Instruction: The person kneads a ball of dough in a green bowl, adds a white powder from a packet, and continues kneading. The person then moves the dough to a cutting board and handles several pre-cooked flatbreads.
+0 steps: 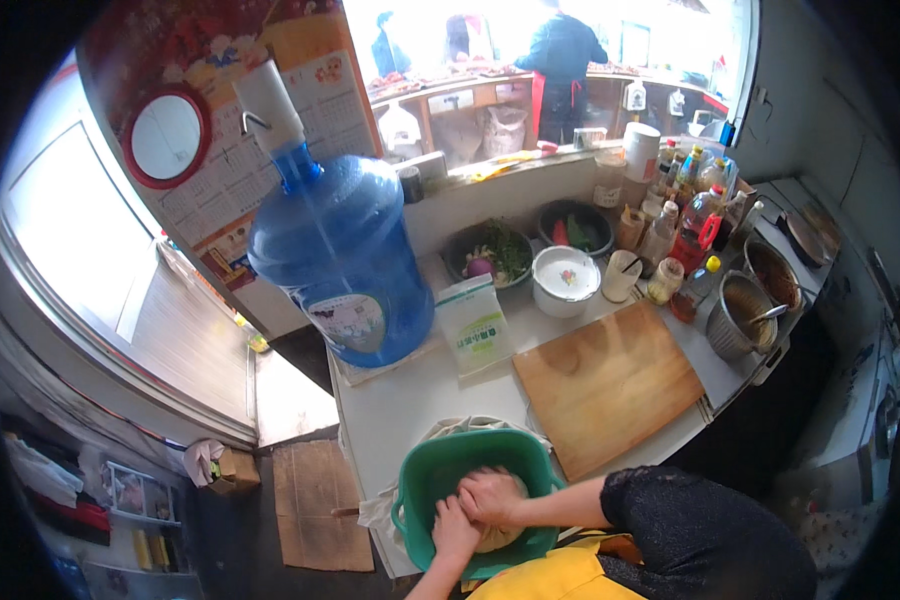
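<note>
A green plastic tub stands at the near edge of the white table, with a pale mass of dough inside it. My left hand presses on the left side of the dough. On its upper part lies my right hand, slightly blurred and touching the left one. Both hands cover part of the dough, and their fingertips are partly hidden. Pale cloth shows around the tub's left and far sides. A wooden cutting board lies to the right, beyond the tub.
A large blue water bottle with a pump stands at the back left, beside a white plastic packet. Behind the board are a lidded white pot, bowls of vegetables, jars and bottles. Beyond the window, a person stands at a counter.
</note>
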`<state>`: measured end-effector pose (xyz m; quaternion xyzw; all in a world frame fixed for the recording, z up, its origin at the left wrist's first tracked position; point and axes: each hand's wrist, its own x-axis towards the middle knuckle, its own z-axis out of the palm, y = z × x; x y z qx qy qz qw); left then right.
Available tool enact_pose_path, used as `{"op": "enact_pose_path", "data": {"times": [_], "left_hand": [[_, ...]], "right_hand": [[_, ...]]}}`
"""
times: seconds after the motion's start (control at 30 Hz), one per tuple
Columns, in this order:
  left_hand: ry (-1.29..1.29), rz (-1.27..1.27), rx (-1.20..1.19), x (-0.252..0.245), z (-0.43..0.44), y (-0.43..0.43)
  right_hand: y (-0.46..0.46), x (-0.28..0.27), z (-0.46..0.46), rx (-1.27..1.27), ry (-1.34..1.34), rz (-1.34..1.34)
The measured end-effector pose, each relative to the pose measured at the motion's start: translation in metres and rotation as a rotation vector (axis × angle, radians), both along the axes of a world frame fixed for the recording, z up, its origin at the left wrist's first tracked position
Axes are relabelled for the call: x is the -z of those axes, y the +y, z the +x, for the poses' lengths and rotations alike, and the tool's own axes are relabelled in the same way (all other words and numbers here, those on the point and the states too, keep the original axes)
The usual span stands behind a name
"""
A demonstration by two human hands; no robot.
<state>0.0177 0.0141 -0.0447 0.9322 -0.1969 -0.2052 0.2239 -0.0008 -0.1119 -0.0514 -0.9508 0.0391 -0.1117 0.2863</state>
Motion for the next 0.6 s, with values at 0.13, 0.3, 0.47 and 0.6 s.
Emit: {"op": "enact_pose_path", "data": {"times": [0.13,0.3,0.47,0.6], "left_hand": [[-0.004,-0.057,-0.014,-0.002,0.044,-0.003],[0.092,-0.075,-0.047,0.012,0.062,0.0],[0.044,-0.122,-0.226,0.019,0.049,-0.002],[0.033,-0.038,-0.332,0.019,0.037,-0.004]], "right_hand": [[0.0,0.019,0.04,-0.092,0.001,0.086],[0.002,0.026,0.069,-0.223,0.198,0.341],[-0.001,0.024,0.082,-0.291,0.059,0.198],[-0.002,0.03,0.086,-0.359,0.147,0.237]]}}
